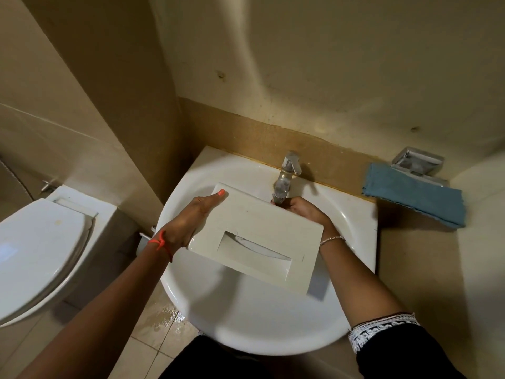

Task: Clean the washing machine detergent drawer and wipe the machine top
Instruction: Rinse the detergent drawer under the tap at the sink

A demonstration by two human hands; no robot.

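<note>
The white detergent drawer (254, 228) is held over the white sink (246, 318), its front panel with the recessed handle facing up at me. My left hand (188, 217) grips the drawer's left edge, thumb lying along the top. My right hand (306, 209) is behind the drawer's far right corner, right under the chrome tap (287, 176); most of its fingers are hidden by the drawer and the spout. I cannot tell whether it grips the drawer or touches the tap. Whether water runs is not visible.
A folded blue cloth (412, 195) lies on the ledge right of the sink, by a chrome soap holder (418, 162). A white toilet (41, 247) with shut lid stands at the left. The tiled floor (164, 321) under the sink is wet.
</note>
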